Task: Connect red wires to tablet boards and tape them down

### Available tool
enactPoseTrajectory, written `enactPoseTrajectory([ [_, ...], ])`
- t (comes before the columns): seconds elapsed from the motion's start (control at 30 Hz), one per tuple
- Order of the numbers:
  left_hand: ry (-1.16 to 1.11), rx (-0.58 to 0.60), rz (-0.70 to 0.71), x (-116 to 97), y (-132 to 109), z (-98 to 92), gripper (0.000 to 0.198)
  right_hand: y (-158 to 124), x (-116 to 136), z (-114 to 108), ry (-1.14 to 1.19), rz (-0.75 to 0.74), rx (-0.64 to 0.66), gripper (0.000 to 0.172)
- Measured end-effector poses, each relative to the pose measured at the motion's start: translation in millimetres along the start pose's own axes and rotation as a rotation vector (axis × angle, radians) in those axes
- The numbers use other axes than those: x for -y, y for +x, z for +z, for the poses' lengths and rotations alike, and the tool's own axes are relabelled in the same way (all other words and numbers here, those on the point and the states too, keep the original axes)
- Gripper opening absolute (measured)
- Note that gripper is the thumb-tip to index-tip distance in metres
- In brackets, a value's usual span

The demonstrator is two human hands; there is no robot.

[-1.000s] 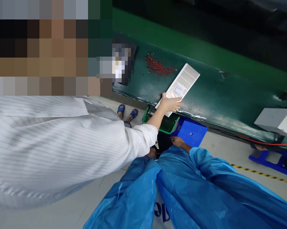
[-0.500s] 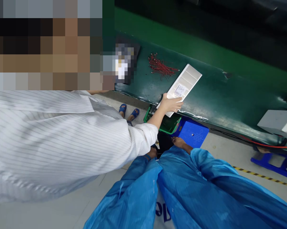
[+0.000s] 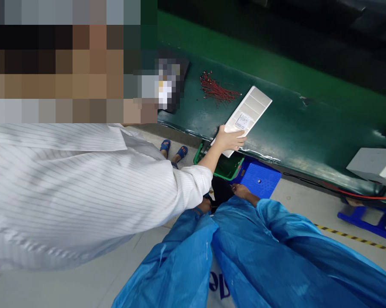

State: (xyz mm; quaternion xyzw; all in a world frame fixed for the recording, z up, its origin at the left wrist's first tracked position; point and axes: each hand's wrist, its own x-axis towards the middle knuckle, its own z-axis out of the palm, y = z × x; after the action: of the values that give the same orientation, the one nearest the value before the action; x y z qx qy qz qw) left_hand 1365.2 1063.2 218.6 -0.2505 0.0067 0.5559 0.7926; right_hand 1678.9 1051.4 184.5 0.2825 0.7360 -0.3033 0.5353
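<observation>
My right hand (image 3: 240, 191) is low at my lap, beside dark cloth (image 3: 222, 190), with its fingers curled closed. What it holds, if anything, is too small to make out. My left hand (image 3: 204, 206) lies lower and to the left, close under a co-worker's striped sleeve (image 3: 193, 184); its fingers are mostly hidden. Both my arms are in a loose blue gown (image 3: 260, 252). Ahead of my hands, the co-worker's hand (image 3: 229, 140) rests on a long white sectioned tray (image 3: 252, 105) with a printed label (image 3: 242, 121). The tray juts over the table edge.
The green table (image 3: 289, 128) bears a bundle of red wires (image 3: 218, 89) and a white box (image 3: 375, 164) at right. Beneath its edge are a green basket (image 3: 228, 173) and a blue stool (image 3: 260, 179). Another blue stool (image 3: 366, 220) stands right. The co-worker fills the left side.
</observation>
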Motion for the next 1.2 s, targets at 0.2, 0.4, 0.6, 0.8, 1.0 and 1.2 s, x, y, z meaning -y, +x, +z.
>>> enactPoseTrajectory([
  [0.2, 0.012, -0.018, 0.009, -1.9, 2.2, -3.1, 0.074, 0.8, -2.6, -0.7, 0.006, 0.006, 0.003, 0.039],
  [0.4, 0.001, 0.031, -0.022, -5.1, 7.4, -9.7, 0.074, 1.3, -3.5, -1.1, 0.017, 0.003, 0.001, 0.038],
  [0.6, 0.028, 0.049, -0.029, -6.8, 9.5, -13.0, 0.072, -0.6, -4.5, -1.1, 0.025, 0.001, -0.001, 0.039],
  [0.8, 0.086, 0.05, -0.016, -5.9, 10.7, -12.8, 0.073, 0.0, -7.8, 0.7, 0.034, -0.015, 0.001, 0.039],
  [1.0, 0.111, 0.054, -0.008, -6.3, 10.5, -15.1, 0.075, 0.5, -9.0, 3.3, 0.038, -0.025, -0.012, 0.04],
  [1.2, 0.128, 0.059, -0.004, -8.3, 10.6, -17.1, 0.076, 1.1, -8.2, 4.7, 0.041, -0.032, -0.018, 0.039],
])
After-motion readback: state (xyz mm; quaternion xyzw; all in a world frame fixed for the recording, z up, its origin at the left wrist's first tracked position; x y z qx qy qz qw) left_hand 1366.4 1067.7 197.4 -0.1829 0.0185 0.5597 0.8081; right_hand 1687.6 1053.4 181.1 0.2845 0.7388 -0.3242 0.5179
